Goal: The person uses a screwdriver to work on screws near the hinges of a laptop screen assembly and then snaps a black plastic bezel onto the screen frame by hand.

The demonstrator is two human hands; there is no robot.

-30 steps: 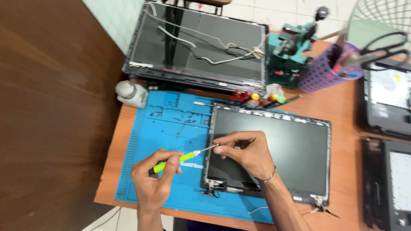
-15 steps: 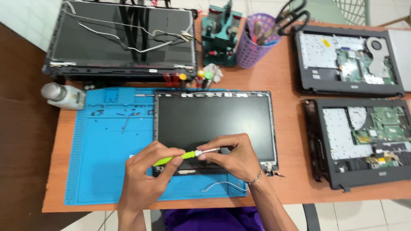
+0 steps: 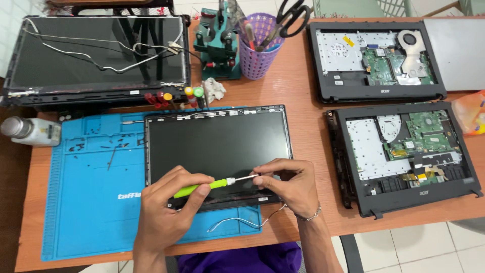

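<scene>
Green screwdriver [image 3: 202, 187] near panel [image 3: 217, 146] edge.

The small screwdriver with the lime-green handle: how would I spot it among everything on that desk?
Start at the blue rubber work mat on the wooden desk, where a black laptop screen panel lies. The small screwdriver with the lime-green handle lies level across its lower edge, handle in the left hand, shaft at the right hand. Other tools stand upright in the purple basket.

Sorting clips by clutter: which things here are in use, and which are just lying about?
In use: left hand, green screwdriver, right hand, laptop screen panel, blue mat.

Lying about: two opened laptop bases, second screen, purple basket, bottle.
</scene>
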